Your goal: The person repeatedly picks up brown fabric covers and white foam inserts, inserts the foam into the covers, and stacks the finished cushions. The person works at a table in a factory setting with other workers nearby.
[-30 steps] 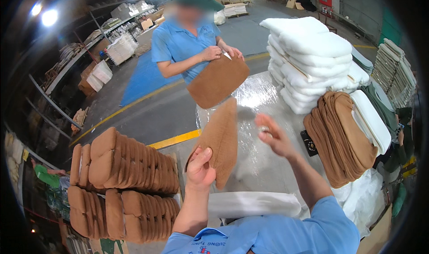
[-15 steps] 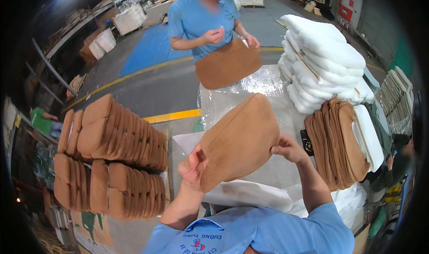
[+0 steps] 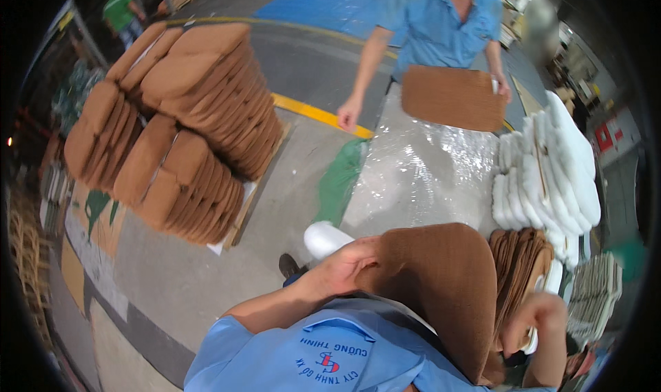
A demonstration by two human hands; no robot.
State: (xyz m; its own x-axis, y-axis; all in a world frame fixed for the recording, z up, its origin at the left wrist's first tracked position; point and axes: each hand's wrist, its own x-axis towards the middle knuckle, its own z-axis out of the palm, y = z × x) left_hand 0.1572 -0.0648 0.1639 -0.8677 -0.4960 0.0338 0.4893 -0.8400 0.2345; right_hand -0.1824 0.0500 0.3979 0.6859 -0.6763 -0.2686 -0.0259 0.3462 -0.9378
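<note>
A brown fabric cushion point(image 3: 441, 275) with rounded corners is held upright and tilted close to my chest. My left hand point(image 3: 352, 262) grips its left edge, thumb and fingers closed round the fabric. Beside the cushion's lower right edge is my right hand point(image 3: 540, 316), with bent wrist and fingers pointing down. Motion smears those fingers, and whether they grip the fabric cannot be made out. Behind the cushion, a white rounded padded piece point(image 3: 326, 240) sticks out past the table's near left corner.
Plastic film covers the table point(image 3: 420, 178). Across it a co-worker in blue holds another brown cushion point(image 3: 454, 99). White pads point(image 3: 544, 171) and folded brown covers point(image 3: 516, 261) are stacked at right. Brown cushions point(image 3: 213, 96) stand piled on a pallet at left. Green cloth point(image 3: 341, 182) hangs beside the table.
The cushion has come down and nearer my body, turning its darker face up. My right hand has moved down to the right. The view has swung left. The co-worker's one hand has dropped from the chest.
</note>
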